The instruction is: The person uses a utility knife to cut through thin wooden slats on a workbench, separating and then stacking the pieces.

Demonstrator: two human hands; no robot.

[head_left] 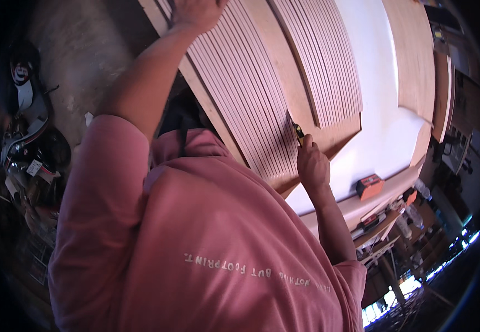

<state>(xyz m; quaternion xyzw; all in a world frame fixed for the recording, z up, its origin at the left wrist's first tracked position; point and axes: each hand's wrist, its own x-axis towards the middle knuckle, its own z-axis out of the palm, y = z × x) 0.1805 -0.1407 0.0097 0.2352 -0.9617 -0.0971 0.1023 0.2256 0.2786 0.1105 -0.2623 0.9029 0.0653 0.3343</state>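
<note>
My right hand point(313, 165) is closed around a yellow-and-black utility knife point(298, 133). Its tip points at the right edge of a long slatted panel point(245, 83) with narrow pale-pink strips. At the top edge of the view, my left hand point(198, 14) lies open on the far part of that panel, thumb stretched out and the other fingers partly cut off. A second slatted panel point(323, 61) lies to the right. Both rest on a light-brown wooden board point(284, 47), whose bare surface shows between them.
Beneath the board spreads a white sheet point(375, 94). An orange-and-black box point(370, 187) stands on it at the right, with plastic bottles point(414, 216) beyond. Wooden sheets point(411, 50) lie at the far right. A motorcycle point(27, 127) is parked on the left.
</note>
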